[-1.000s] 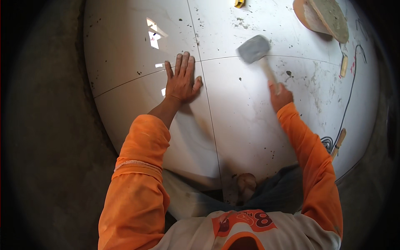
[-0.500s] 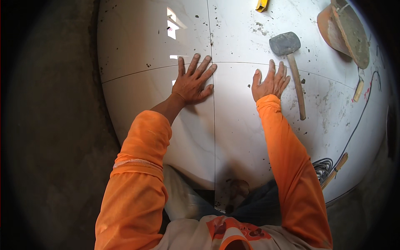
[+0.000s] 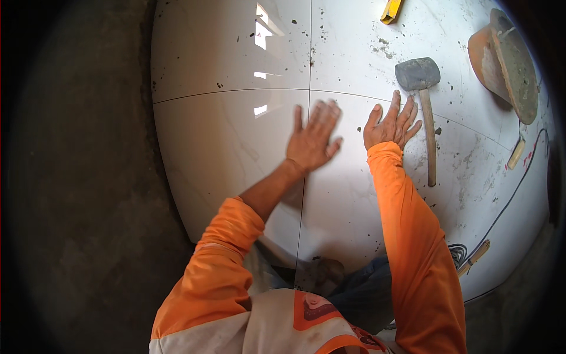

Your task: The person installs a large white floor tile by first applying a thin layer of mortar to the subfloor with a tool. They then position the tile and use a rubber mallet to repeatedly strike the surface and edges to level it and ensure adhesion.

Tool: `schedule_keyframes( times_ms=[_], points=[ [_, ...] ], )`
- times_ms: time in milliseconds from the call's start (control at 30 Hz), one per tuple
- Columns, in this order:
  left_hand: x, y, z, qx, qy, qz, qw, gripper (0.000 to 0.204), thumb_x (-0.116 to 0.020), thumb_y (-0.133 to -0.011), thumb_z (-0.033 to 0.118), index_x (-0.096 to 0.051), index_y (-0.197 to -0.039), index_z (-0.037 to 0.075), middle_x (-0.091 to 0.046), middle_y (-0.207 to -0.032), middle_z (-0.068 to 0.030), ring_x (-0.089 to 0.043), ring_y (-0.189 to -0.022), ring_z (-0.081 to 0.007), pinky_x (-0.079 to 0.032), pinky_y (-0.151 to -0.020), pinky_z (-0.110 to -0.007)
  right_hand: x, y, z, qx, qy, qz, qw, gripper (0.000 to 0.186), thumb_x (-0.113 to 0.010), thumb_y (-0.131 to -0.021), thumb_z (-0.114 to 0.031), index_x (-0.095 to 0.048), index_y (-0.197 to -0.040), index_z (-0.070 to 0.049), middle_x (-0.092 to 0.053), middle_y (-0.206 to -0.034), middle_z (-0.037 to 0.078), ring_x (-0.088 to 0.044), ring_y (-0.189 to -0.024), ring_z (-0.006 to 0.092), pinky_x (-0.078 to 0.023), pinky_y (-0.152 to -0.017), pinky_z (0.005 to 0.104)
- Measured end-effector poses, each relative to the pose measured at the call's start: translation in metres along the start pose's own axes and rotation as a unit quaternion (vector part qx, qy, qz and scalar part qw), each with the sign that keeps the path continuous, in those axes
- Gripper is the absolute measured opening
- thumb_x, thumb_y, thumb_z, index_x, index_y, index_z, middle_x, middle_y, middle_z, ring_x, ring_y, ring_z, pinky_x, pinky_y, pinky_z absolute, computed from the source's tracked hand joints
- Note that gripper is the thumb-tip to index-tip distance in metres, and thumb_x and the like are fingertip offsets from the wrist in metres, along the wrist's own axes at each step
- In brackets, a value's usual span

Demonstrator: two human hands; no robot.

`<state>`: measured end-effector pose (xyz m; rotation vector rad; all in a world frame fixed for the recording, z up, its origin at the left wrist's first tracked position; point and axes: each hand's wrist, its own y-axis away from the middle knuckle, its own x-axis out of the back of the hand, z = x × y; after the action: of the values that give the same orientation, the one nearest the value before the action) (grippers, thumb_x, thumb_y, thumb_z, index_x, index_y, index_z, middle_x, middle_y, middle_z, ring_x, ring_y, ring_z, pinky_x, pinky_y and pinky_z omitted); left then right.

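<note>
Cloth of a pale shirt (image 3: 268, 324) with an orange print fills the lower edge, blue trousers (image 3: 368, 277) show just beyond it, and orange sleeves (image 3: 415, 236) run forward along both arms. Off to the right, a coil of dark cable (image 3: 457, 253) lies beside a wooden stick (image 3: 475, 257), and one length of it curves away over the tiling.

The near right tile (image 3: 348, 218) is white and faintly veined. Over the joint between it and the near left tile (image 3: 206, 159) is the left hand (image 3: 314, 138), its grip unclosed, fingers loosely spread and pointing away; the hand is blurred, so I cannot tell whether it touches the surface. The right hand (image 3: 390, 125) lies palm down on the near right tile, its grip likewise spread, fingertips at the cross joint.

Just right of those fingers lies a mallet (image 3: 430, 141), handle toward the person, grey head on the far right tile (image 3: 359, 41). Farther right, a trowel (image 3: 516, 154) with a wooden handle points up toward an orange, round-sided object (image 3: 488, 62) with a crusted grey brim. Farthest off, a yellow bar-shaped tool (image 3: 391, 10) meets the upper edge, and bright reflections mark the far left tile (image 3: 200, 47).
</note>
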<state>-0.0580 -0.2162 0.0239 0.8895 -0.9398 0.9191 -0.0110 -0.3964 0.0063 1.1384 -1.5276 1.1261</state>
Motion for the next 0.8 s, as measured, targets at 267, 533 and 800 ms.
schedule_keyframes(
  times_ms=[267, 533, 800],
  points=[
    [0.001, -0.017, -0.007, 0.181, -0.03, 0.089, 0.979, 0.067, -0.037, -0.093, 0.038, -0.022, -0.147, 0.0, -0.016, -0.155, -0.0216, -0.009, -0.143, -0.0435, 0.001, -0.112, -0.062, -0.003, -0.001, 0.002, 0.0, 0.02, -0.01, 1.0, 0.058, -0.053, -0.087, -0.036, -0.04, -0.138, -0.011, -0.033, -0.144, 0.019, -0.024, -0.138, 0.0356, -0.011, -0.11, 0.062],
    [-0.011, -0.03, 0.026, 0.136, 0.032, 0.098, 0.985, 0.069, -0.04, -0.092, 0.034, -0.023, -0.145, -0.005, -0.018, -0.154, -0.0234, -0.008, -0.143, -0.0424, -0.003, -0.113, -0.061, 0.0, 0.0, -0.003, 0.0, 0.017, -0.01, 1.0, 0.057, -0.047, -0.091, -0.038, -0.038, -0.141, -0.011, -0.034, -0.144, 0.019, -0.026, -0.138, 0.0348, -0.014, -0.11, 0.0612],
    [-0.015, -0.019, 0.048, -0.089, 0.301, 0.134, 0.94, 0.054, -0.05, -0.085, 0.009, -0.04, -0.137, -0.001, -0.041, -0.142, -0.023, -0.036, -0.133, -0.0432, -0.019, -0.112, -0.057, -0.006, -0.001, 0.006, -0.001, 0.011, -0.025, 1.0, 0.056, -0.051, -0.089, -0.034, -0.04, -0.139, -0.01, -0.033, -0.145, 0.019, -0.024, -0.138, 0.0359, -0.012, -0.11, 0.0621]
  ],
)
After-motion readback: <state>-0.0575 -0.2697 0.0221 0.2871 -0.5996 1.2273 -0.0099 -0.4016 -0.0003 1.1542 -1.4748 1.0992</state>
